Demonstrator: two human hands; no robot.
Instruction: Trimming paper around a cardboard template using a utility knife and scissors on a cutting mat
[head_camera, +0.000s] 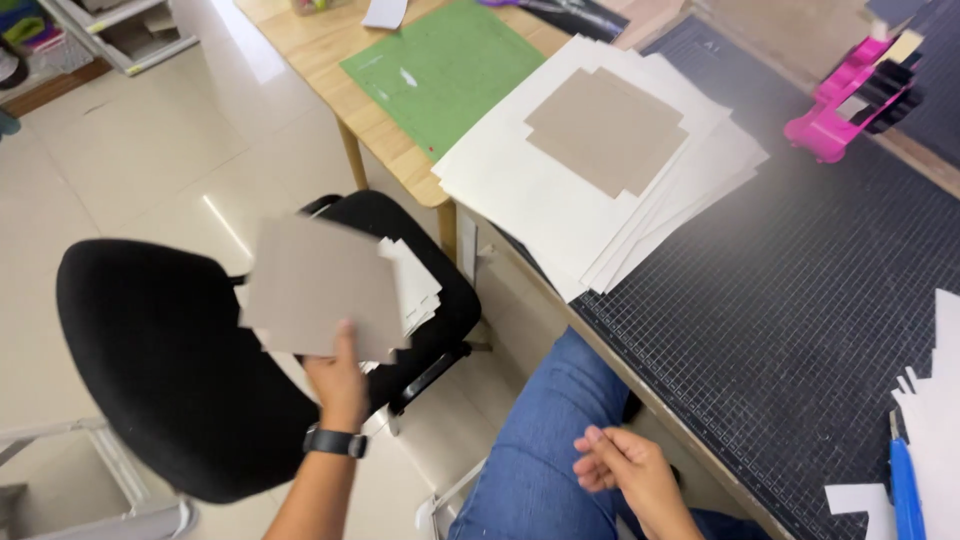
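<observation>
Left hand lifts a stack of cut card over a black chair

The left hand (338, 372) has its grip closed on a stack of grey and cream card pieces (330, 288), thumb on top, held above the black chair (170, 370) on the left. The right hand (625, 468) rests loosely curled and empty on the blue-jeaned knee (540, 440), near the table (800, 300) with its white sheets (590, 170).
</observation>
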